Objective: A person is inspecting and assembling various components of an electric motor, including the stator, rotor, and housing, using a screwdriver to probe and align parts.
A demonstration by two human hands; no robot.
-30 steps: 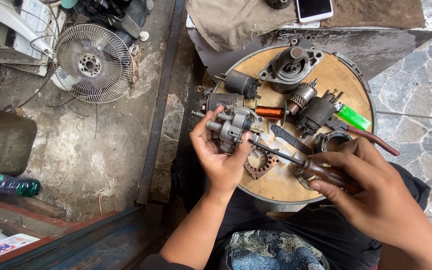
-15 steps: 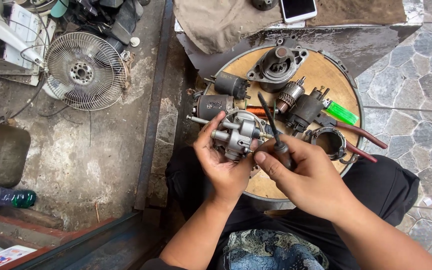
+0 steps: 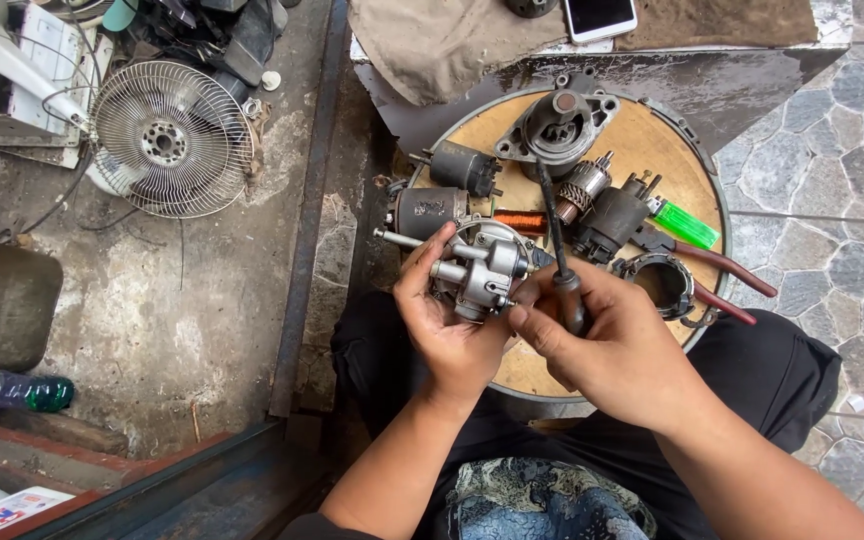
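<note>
The left hand (image 3: 447, 325) is closed around a small grey metal carburetor (image 3: 482, 268), with the thumb on its near side and the fingers wrapped behind it, so the part sits in the air just above the near edge of the round wooden board (image 3: 667, 140). The right hand (image 3: 617, 345) is closed on the dark handle of a screwdriver (image 3: 555, 240), whose shaft points up and away from the grip; I cannot tell if any part of the tool touches the carburetor. To do this step well, I think the left hand should keep the part firm and not turning, and the tool should sit straight in the screw before any force, otherwise the tip may slip toward the left fingers. Beyond the grip, on the board, lie dark motor parts (image 3: 562, 125), a green lighter (image 3: 687, 225) and pliers with red handles (image 3: 722, 270).
</note>
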